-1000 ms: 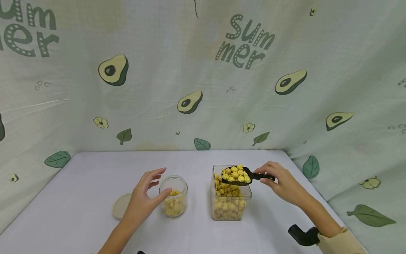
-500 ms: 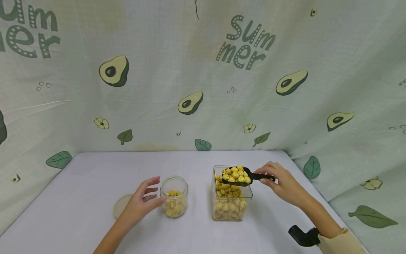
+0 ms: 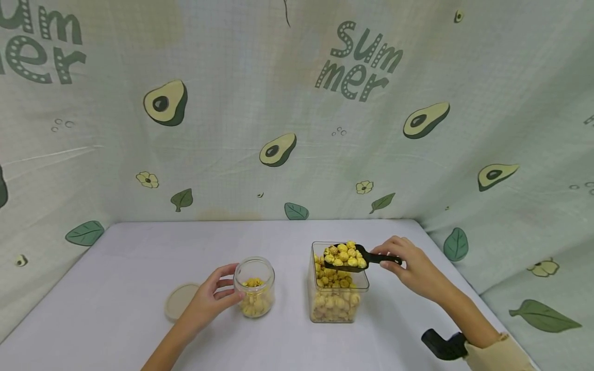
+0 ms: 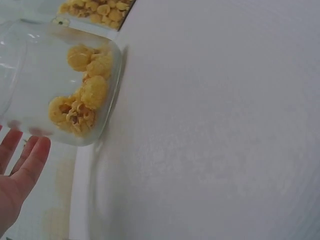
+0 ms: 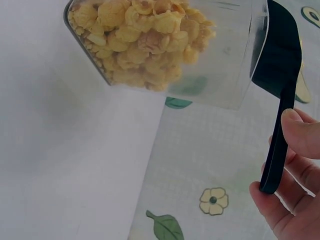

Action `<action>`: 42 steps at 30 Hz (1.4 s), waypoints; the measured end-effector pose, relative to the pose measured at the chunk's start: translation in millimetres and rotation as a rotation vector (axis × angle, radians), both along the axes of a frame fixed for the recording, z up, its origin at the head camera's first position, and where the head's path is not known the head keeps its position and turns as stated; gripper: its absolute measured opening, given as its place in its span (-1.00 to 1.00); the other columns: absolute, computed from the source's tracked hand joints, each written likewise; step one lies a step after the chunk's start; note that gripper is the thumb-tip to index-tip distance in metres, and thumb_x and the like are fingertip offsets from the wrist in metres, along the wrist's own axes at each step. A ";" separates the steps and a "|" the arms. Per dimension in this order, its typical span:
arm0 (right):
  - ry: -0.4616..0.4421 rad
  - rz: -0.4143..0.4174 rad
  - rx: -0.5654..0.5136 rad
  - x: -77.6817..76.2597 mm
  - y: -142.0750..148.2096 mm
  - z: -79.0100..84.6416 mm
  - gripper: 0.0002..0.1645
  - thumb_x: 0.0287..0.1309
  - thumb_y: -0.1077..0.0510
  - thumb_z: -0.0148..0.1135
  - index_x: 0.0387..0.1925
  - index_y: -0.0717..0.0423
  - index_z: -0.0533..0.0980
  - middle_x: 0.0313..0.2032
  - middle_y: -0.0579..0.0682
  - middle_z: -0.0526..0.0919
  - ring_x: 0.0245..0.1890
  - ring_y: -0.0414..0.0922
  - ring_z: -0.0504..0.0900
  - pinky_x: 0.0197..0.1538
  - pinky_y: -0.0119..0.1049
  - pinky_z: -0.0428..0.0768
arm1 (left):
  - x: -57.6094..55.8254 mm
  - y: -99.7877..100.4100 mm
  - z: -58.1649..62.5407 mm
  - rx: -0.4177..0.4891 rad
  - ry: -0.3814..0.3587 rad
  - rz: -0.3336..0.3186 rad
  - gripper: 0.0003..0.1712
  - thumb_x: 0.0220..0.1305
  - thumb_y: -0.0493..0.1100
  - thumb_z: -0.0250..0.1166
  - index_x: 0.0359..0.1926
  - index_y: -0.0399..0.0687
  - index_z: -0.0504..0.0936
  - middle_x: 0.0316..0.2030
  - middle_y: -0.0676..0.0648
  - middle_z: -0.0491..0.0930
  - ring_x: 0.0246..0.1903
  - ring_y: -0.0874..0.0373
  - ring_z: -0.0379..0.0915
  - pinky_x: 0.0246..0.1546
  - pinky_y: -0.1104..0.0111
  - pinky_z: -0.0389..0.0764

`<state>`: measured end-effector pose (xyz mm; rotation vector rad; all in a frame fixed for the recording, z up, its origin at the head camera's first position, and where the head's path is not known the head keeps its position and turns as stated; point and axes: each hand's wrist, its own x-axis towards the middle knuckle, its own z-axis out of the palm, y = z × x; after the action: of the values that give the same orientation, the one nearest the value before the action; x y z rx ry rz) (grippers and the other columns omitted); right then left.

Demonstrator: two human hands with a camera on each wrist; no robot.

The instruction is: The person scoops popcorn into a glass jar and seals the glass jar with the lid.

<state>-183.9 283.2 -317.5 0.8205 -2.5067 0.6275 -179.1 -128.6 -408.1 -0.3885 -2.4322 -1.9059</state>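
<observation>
My left hand (image 3: 211,298) is at the left side of a round clear glass jar (image 3: 256,305) partly filled with yellow popcorn. In the left wrist view, the fairly straight fingers (image 4: 31,162) reach the side of the jar (image 4: 37,70); whether they all touch it I cannot tell. My right hand (image 3: 406,264) grips the handle of a black scoop (image 3: 382,257) heaped with popcorn (image 3: 345,255). The scoop is over the opening of a square clear container (image 3: 331,314), which holds more popcorn. The right wrist view shows thumb and fingers pinching the scoop handle (image 5: 277,145).
A pale round lid (image 3: 178,301) lies on the white table (image 3: 116,309), left of the jar and partly behind my left hand. A fabric backdrop (image 3: 223,103) with printed avocados rises behind the table. A black strap piece (image 3: 445,344) sits at my right forearm.
My left hand first drew back and down from the jar's rim, then moved in against its left side. The right hand and the loaded scoop have stayed in place.
</observation>
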 end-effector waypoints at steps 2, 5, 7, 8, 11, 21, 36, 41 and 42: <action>-0.003 0.001 -0.004 -0.2 -0.2 0.1 -0.67 -0.01 0.34 0.30 -0.18 -0.03 0.59 -0.27 -0.20 0.55 -0.23 -0.24 0.45 -0.33 -0.38 0.46 | -0.3 0.0 -0.3 -0.001 -0.006 0.003 -0.31 0.07 -0.22 0.37 0.23 -0.13 0.32 0.22 -0.17 0.32 0.08 -0.07 0.32 0.05 0.36 0.53; -0.008 0.002 -0.007 -0.4 -0.6 0.2 -0.68 0.00 0.33 0.30 -0.18 -0.03 0.59 -0.27 -0.20 0.55 -0.23 -0.24 0.46 -0.33 -0.38 0.47 | -0.3 0.0 -0.3 -0.002 -0.011 0.005 -0.31 0.07 -0.22 0.37 0.23 -0.14 0.32 0.22 -0.17 0.32 0.07 -0.04 0.33 0.03 0.39 0.53; -0.008 0.004 -0.009 -0.3 -0.8 0.3 -0.68 0.00 0.33 0.30 -0.18 -0.03 0.59 -0.27 -0.20 0.55 -0.23 -0.23 0.46 -0.33 -0.38 0.47 | -0.6 0.0 -0.2 -0.001 -0.011 0.005 -0.31 0.06 -0.22 0.37 0.22 -0.14 0.32 0.21 -0.17 0.33 0.06 -0.02 0.34 0.03 0.40 0.54; -0.008 0.004 -0.009 -0.3 -1.0 0.4 -0.68 0.00 0.34 0.30 -0.18 -0.02 0.59 -0.27 -0.19 0.55 -0.23 -0.23 0.46 -0.32 -0.38 0.48 | -0.7 0.0 -0.2 -0.002 -0.012 0.004 -0.31 0.06 -0.23 0.37 0.22 -0.15 0.32 0.21 -0.18 0.33 0.06 -0.01 0.34 0.03 0.39 0.54; -0.003 0.010 -0.010 -0.5 -2.2 0.9 -0.68 -0.01 0.34 0.30 -0.18 -0.01 0.59 -0.26 -0.18 0.56 -0.23 -0.22 0.46 -0.32 -0.37 0.48 | -1.3 0.2 -0.3 -0.006 -0.012 0.006 -0.31 0.05 -0.23 0.38 0.22 -0.16 0.32 0.20 -0.18 0.33 0.06 -0.01 0.34 0.03 0.38 0.54; -0.038 0.043 -0.015 -3.7 -17.5 4.3 -0.68 0.02 0.34 0.28 -0.16 0.00 0.58 -0.26 -0.18 0.55 -0.23 -0.21 0.45 -0.27 -0.34 0.50 | -1.6 -0.3 -1.2 -0.015 -0.006 -0.002 -0.30 0.05 -0.23 0.39 0.22 -0.17 0.31 0.20 -0.19 0.32 0.05 -0.01 0.35 0.01 0.41 0.54; -0.149 0.068 0.026 -12.7 -62.5 15.6 -0.71 0.09 0.30 0.24 -0.11 0.05 0.57 -0.19 -0.11 0.56 -0.09 -0.12 0.45 -0.12 -0.19 0.52 | -2.2 -0.9 0.0 -0.017 -0.004 -0.005 -0.32 0.07 -0.22 0.37 0.21 -0.16 0.32 0.20 -0.18 0.33 0.06 -0.01 0.33 0.04 0.34 0.54; -0.155 0.082 0.044 -15.2 -77.8 16.7 -0.72 0.09 0.28 0.24 -0.13 0.02 0.58 -0.18 -0.12 0.56 -0.06 -0.11 0.44 -0.09 -0.18 0.51 | -2.8 -0.5 -1.3 -0.017 -0.011 0.000 -0.31 0.05 -0.23 0.38 0.21 -0.17 0.32 0.20 -0.18 0.33 0.04 0.03 0.34 0.04 0.33 0.54; -0.150 0.085 0.050 -16.1 -80.5 16.4 -0.73 0.09 0.28 0.24 -0.13 0.02 0.58 -0.18 -0.12 0.56 -0.06 -0.11 0.44 -0.09 -0.18 0.51 | -3.0 -0.3 -1.4 -0.019 -0.014 0.001 -0.30 0.05 -0.22 0.39 0.21 -0.17 0.32 0.20 -0.18 0.33 0.04 0.04 0.34 0.04 0.34 0.54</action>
<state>-200.0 202.7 -301.2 0.9347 -2.6429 0.6805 -182.1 -128.9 -409.5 -0.3752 -2.4601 -1.8929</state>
